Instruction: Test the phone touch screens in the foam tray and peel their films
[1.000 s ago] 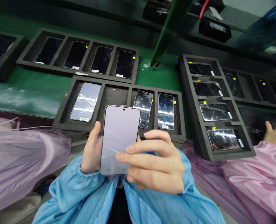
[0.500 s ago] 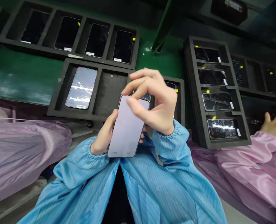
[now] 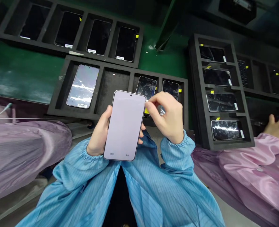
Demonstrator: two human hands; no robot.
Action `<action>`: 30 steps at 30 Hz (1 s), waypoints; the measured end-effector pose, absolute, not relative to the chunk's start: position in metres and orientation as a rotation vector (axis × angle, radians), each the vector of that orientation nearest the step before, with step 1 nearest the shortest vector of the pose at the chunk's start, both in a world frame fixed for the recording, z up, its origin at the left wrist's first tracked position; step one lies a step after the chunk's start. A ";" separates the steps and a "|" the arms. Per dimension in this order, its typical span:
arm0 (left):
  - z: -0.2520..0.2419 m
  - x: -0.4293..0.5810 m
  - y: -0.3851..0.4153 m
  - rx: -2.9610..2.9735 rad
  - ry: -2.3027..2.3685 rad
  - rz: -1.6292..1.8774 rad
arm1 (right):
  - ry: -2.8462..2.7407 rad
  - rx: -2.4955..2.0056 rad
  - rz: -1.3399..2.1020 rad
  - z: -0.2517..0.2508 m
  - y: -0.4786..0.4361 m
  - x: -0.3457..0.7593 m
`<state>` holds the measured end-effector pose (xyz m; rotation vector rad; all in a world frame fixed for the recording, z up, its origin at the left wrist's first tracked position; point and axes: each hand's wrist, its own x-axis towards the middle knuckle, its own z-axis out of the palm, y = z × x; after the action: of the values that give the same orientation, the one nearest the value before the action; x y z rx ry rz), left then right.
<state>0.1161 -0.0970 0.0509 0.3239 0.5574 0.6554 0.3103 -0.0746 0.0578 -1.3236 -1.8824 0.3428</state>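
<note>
My left hand [image 3: 99, 134] is wrapped round a phone [image 3: 125, 124] with a lit, pale screen, holding it upright in front of me. At the phone's upper right edge my right hand [image 3: 169, 115] pinches a small yellow tab [image 3: 146, 111] between thumb and forefinger. Both arms wear blue sleeves. Behind the phone lies a black foam tray [image 3: 111, 85] with four slots: a lit phone [image 3: 82, 85] in the left slot, the second slot empty, two dark phones [image 3: 147, 88] on the right.
A second foam tray [image 3: 68, 30] with several dark phones lies further back on the green belt [image 3: 23, 72]. A tray [image 3: 221, 94] stands on the right with several phones. People in pink sleeves [image 3: 23, 151] sit at both sides; another person's hand [image 3: 277, 126] rests at far right.
My right hand rose from the phone's lower part to its top, then dropped to the upper right edge, now pinching a yellow tab. The phone stayed in my left hand.
</note>
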 end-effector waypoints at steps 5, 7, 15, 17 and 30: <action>0.042 0.118 -0.099 0.328 0.584 0.667 | -1.934 -1.217 0.375 0.057 -0.076 0.304; 0.038 0.121 -0.100 0.321 0.586 0.650 | -1.908 -1.131 0.396 0.060 -0.072 0.299; 0.044 0.128 -0.106 0.272 0.598 0.546 | -1.827 -1.136 0.543 0.060 -0.057 0.277; 0.047 0.126 -0.107 0.257 0.572 0.556 | -1.782 -1.149 0.546 0.058 -0.058 0.278; 0.060 0.115 -0.104 0.281 0.571 0.652 | -1.740 -1.034 0.711 0.050 -0.066 0.292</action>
<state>0.1151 -0.1041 0.0605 0.2809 0.5714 0.6520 0.2922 -0.0665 0.0505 -1.0344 -1.7404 0.7115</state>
